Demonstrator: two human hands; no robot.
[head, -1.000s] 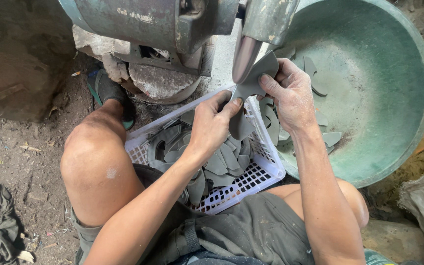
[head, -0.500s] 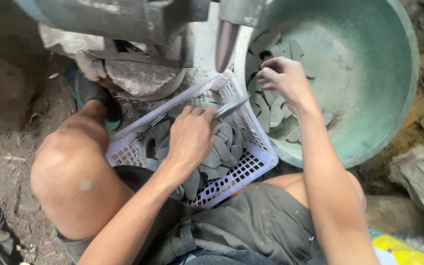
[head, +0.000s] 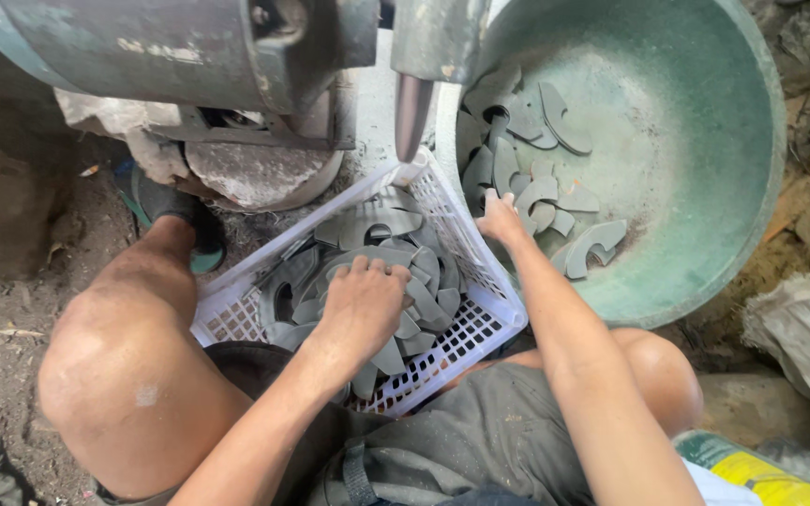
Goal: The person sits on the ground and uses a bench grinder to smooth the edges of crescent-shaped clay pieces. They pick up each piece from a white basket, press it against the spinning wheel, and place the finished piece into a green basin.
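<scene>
A white plastic basket (head: 480,319) sits between my knees, filled with several grey curved flat pieces (head: 367,225). My left hand (head: 360,305) lies palm down on that pile, fingers curled over the pieces. My right hand (head: 499,218) reaches over the basket's far edge into a big green basin (head: 705,122) and touches the grey pieces (head: 536,201) lying there. Whether it grips one, I cannot tell. A metal machine (head: 189,47) with a tapered steel tip (head: 412,112) hangs above the basket.
A rounded stone base (head: 255,173) stands under the machine. My foot in a green sandal (head: 175,220) rests on the dirt ground at left. A pale sack (head: 799,347) and a yellow-green package (head: 752,468) lie at right.
My right hand left the machine tip, where it held a grey piece, and dropped into the green basin. My left hand slid down onto the basket's pile.
</scene>
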